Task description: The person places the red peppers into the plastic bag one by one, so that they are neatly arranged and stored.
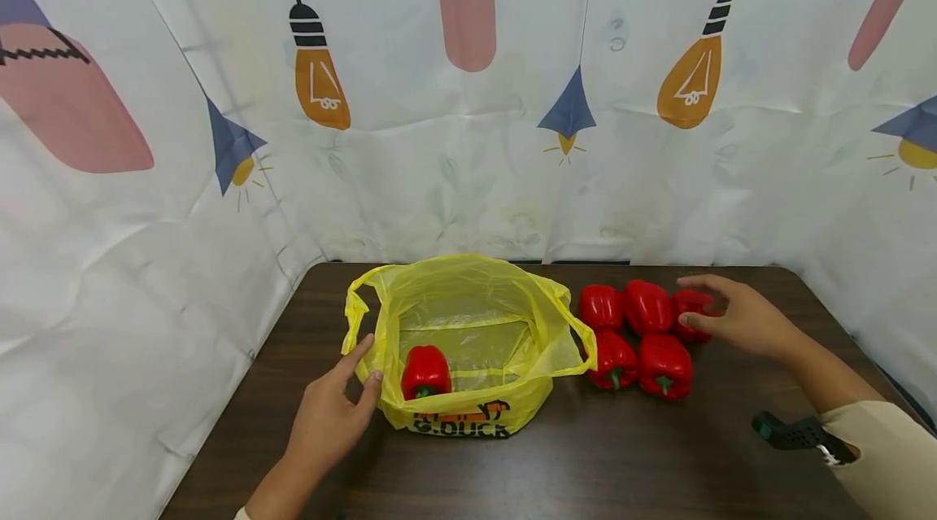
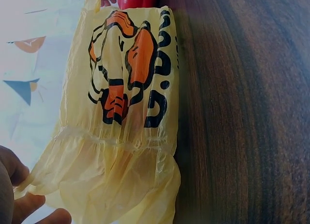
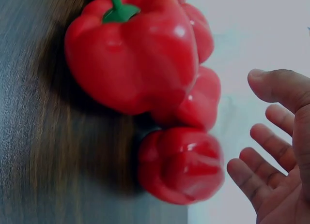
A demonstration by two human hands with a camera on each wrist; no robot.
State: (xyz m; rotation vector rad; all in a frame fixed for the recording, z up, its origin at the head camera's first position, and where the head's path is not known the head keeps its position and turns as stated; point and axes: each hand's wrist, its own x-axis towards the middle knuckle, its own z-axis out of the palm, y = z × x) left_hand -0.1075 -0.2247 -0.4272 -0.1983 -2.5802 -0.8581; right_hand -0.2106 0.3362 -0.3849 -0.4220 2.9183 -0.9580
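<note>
A yellow plastic bag (image 1: 476,402) with a printed duck design stands on the table, its mouth spread wide. Inside it, at the left, lies one red bell pepper (image 1: 426,369). My left hand (image 1: 329,414) holds the left edge of the bag's mouth between thumb and fingers; in the left wrist view the bag (image 2: 121,151) stretches away from those fingertips (image 2: 29,204). To the right of the bag, several red bell peppers (image 1: 647,307) lie grouped. My right hand (image 1: 747,316), fingers spread and holding nothing, hovers beside the rightmost bell pepper (image 3: 181,166).
The dark wooden table (image 1: 622,463) is backed by a white curtain (image 1: 454,178) with lamp prints, which also hangs at both sides. One bag handle (image 1: 578,333) droops toward the peppers. A dark band (image 1: 786,430) sits at the right wrist.
</note>
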